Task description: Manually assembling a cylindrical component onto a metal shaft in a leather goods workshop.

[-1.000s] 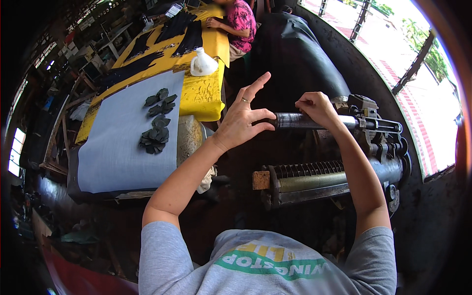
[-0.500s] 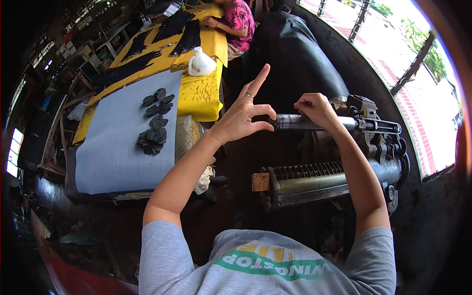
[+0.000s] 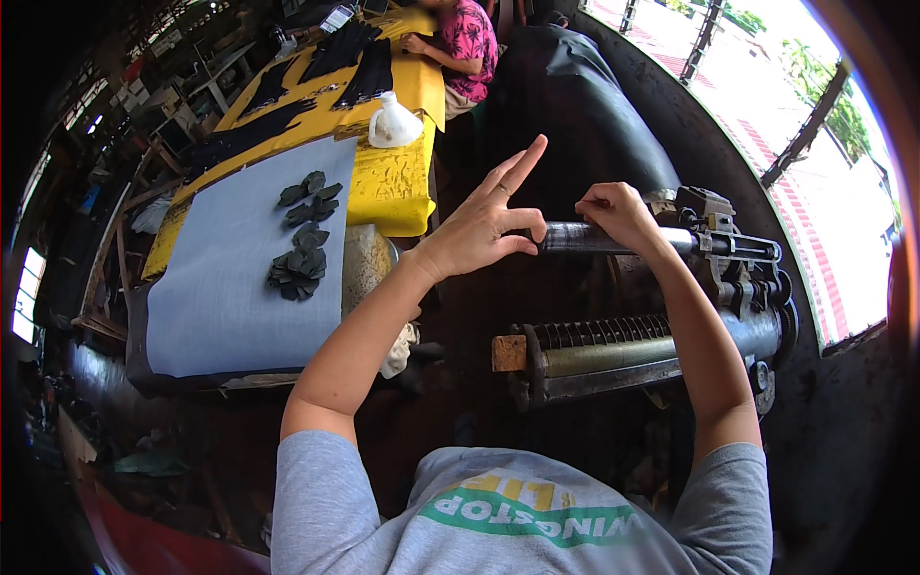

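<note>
A dark, shiny cylindrical bar (image 3: 569, 237) juts leftward from a metal machine (image 3: 733, 244) on the right. My left hand (image 3: 479, 230) is at the bar's free end, thumb and curled forefinger on either side of its tip. The other fingers of that hand stretch upward, and one wears a ring. My right hand (image 3: 621, 216) is over the bar's middle with its fingers curled and pinched together; what they hold, if anything, is hidden. Behind my right wrist, the bar shows a brighter metal stretch.
A lower roller (image 3: 613, 359) with a row of wire coils lies below the bar, with a wooden block (image 3: 509, 354) at its end. Dark petal-shaped pieces (image 3: 297, 275) rest on a grey sheet (image 3: 225, 278). A white jug (image 3: 395, 125) stands on yellow cloth (image 3: 383, 192); a person (image 3: 465, 48) sits beyond.
My left hand has shifted slightly right, its forefinger closer over the bar's tip, and its raised fingers lean more to the right. My right hand has barely moved.
</note>
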Demonstrator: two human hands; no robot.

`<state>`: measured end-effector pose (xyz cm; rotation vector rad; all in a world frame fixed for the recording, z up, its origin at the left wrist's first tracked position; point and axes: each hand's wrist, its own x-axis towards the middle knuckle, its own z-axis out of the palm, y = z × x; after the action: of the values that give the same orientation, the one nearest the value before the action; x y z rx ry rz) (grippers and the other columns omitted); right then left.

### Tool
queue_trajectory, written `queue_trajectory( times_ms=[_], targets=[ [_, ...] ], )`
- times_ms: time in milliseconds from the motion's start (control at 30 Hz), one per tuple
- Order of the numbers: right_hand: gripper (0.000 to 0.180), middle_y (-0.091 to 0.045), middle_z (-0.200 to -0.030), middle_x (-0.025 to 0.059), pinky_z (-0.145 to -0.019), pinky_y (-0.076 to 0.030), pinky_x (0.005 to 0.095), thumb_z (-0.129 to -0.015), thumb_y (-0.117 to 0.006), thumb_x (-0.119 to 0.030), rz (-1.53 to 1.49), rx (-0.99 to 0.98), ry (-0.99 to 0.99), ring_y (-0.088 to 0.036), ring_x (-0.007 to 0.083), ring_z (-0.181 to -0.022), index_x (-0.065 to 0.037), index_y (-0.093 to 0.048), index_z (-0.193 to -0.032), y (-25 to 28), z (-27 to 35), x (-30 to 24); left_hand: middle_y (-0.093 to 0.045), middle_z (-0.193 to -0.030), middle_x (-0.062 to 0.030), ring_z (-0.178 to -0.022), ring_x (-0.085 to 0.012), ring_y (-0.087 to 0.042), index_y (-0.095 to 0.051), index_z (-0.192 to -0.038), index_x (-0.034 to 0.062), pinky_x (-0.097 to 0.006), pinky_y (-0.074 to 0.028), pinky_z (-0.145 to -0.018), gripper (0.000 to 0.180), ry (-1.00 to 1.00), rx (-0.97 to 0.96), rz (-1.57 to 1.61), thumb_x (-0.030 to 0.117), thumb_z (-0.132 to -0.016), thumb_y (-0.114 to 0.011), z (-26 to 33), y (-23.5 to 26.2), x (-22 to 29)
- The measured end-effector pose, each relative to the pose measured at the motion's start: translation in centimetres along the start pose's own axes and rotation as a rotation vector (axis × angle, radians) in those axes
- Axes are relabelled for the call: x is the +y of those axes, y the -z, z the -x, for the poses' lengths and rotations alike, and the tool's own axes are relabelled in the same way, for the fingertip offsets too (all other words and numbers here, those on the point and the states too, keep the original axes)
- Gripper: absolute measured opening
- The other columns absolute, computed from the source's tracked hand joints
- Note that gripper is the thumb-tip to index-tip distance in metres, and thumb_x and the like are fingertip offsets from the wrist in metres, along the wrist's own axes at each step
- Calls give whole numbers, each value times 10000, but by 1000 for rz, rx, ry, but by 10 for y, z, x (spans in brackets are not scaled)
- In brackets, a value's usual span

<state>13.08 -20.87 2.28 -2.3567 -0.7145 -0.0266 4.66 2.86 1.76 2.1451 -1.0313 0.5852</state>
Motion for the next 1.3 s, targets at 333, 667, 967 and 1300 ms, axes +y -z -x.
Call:
queue_trajectory(
  times_ms=[333,667,967,1300],
  targets=[
    [162,-667,-706,167,-644,-512,323,-806,-688,-127,9,33,51,-666,223,-664,30,-698,-843,-1,1,3,-171,-1575,-95,-1383,-322,-315,-550,-723,103,-433,-335,-1088,233,34,79,-28,78,-706,-781,18,-9,9],
    [153,-654,-692,170,-632,-501,330,-808,-680,-116,7,50,75,-657,228,-650,35,-696,-830,-3,0,2,-691,-897,-21,-940,-201,-601,-730,-917,97,-335,-479,-866,219,386,425,108,59,-708,-784,47,-15,14],
    [152,-653,-691,171,-629,-498,331,-804,-673,-107,16,58,46,-655,230,-645,41,-692,-826,-3,1,0,-617,-1115,-24,-1023,-236,-561,-730,-1018,148,-362,-498,-851,315,35,342,-342,80,-713,-765,34,-27,20],
    [156,-655,-697,177,-625,-498,335,-801,-678,-114,16,55,66,-659,240,-650,39,-693,-828,-2,2,-1,-573,-1162,-35,-1027,-245,-552,-734,-876,136,-344,-496,-839,228,-63,343,-381,66,-667,-792,49,-39,24]
  ],
)
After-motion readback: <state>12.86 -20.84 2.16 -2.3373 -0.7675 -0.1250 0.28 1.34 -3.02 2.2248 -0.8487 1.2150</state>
